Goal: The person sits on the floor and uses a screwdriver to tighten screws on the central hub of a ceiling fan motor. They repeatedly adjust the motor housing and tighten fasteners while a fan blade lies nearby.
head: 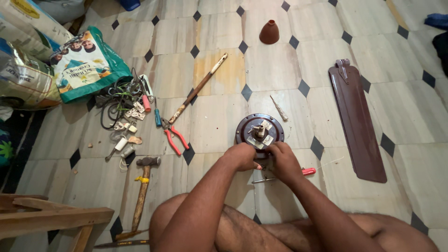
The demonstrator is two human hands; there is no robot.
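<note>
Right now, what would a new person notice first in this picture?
Probably the two hands, left and right, both on the near edge of a round brown fan motor in the middle of the tiled floor. Next, the long brown fan blade lying to its right, and a hammer to its left.

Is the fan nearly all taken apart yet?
Partly. One brown blade and the cone cover already lie loose on the floor. Both hands, left and right, work at the round motor's near edge. The motor looks still assembled.
</note>
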